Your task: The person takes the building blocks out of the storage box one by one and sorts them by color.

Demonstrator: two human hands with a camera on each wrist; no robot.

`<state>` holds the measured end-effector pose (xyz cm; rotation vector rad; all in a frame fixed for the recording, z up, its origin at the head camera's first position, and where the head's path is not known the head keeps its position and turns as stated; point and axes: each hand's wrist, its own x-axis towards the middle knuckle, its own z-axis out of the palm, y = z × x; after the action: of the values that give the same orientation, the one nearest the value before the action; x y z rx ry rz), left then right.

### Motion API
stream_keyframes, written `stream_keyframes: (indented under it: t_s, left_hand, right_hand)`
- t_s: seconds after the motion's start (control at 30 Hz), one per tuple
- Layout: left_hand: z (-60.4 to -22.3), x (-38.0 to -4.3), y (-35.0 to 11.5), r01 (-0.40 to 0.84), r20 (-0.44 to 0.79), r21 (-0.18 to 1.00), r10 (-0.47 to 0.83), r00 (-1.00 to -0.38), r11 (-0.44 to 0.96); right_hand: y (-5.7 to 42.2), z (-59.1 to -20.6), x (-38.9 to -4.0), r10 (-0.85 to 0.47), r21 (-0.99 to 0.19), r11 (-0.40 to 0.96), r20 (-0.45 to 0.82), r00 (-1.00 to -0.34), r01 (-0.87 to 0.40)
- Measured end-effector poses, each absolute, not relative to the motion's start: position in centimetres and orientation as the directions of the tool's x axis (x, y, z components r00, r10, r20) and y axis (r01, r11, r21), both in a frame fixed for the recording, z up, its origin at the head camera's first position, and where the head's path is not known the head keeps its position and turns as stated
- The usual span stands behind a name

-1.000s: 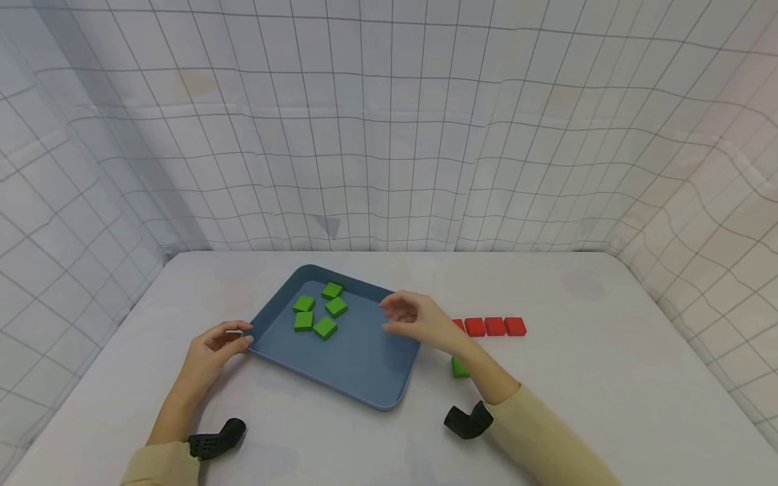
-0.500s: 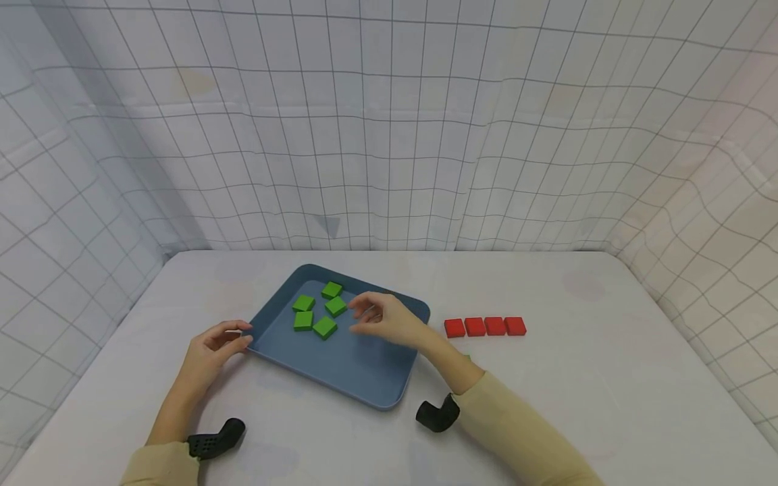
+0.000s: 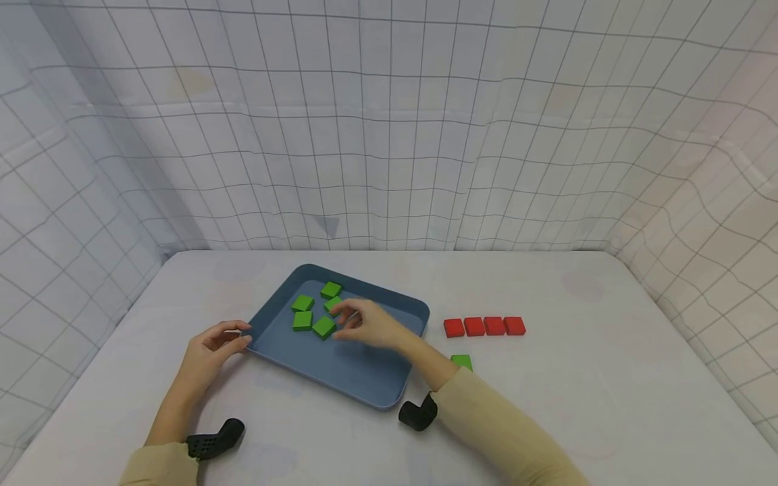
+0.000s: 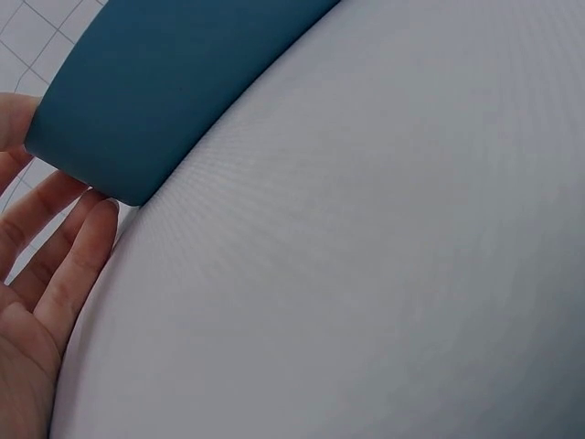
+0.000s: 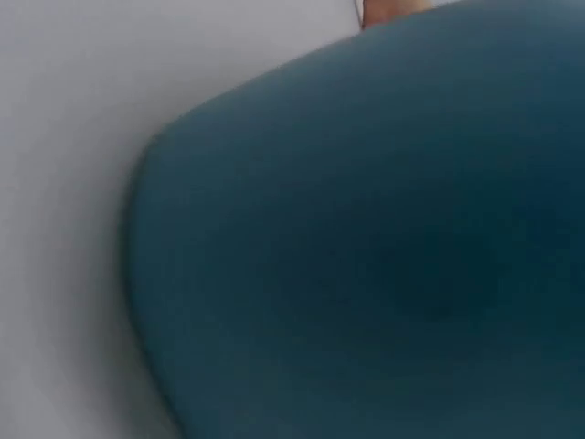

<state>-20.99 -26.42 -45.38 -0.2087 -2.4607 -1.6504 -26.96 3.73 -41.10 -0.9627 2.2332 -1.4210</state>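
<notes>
A blue tray (image 3: pixel 365 371) lies at an angle on the white table, with several square green blocks (image 3: pixel 302 320) in its left half. My left hand (image 3: pixel 205 354) holds the tray's left corner between thumb and fingers; the left wrist view shows fingertips (image 4: pixel 102 215) against the tray's outer wall (image 4: pixel 183 82). Over the tray, my right hand (image 3: pixel 372 329) has thumb and fingers apart, nothing visible between them. Its fingertips come right to two green blocks, the nearer one (image 3: pixel 325 328) and one partly hidden behind the fingers (image 3: pixel 332 304). The right wrist view is mostly filled by the tray (image 5: pixel 320 256).
Right of the tray, several red blocks (image 3: pixel 483 327) stand in a row. One more green block (image 3: pixel 461 362) lies in front of them, close to the right forearm. A black wrist mount (image 3: pixel 418 413) juts out beside the right sleeve. Grid-patterned cloth (image 3: pixel 389 148) encloses the table's back and sides.
My right hand has moved left over the tray to the green blocks, uncovering the red row and the green block outside. The left hand and tray have stayed in place.
</notes>
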Motion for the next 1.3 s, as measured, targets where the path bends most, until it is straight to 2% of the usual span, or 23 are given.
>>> stream_keyframes:
  t_s: [0.63,1.07,1.3]
  left_hand:
    - [-45.6,-21.2,-26.5,0.231,0.234,0.914,0.031,-0.972,0.335]
    - [-45.4,-21.1,-26.4,0.217,0.223,0.915,0.023,-0.975,0.341]
    - [-45.6,-21.2,-26.5,0.227,0.235,0.912,0.020,-0.972,0.343]
  right_hand:
    - [2.3,-42.9,-27.9,-0.662,-0.797,0.425,0.050,-0.748,-0.430]
    - [2.0,-43.1,-28.2,-0.695,-0.745,0.458,0.040,-0.718,-0.485]
    - [1.8,-43.4,-28.1,-0.666,-0.749,0.460,0.065,-0.743,-0.477]
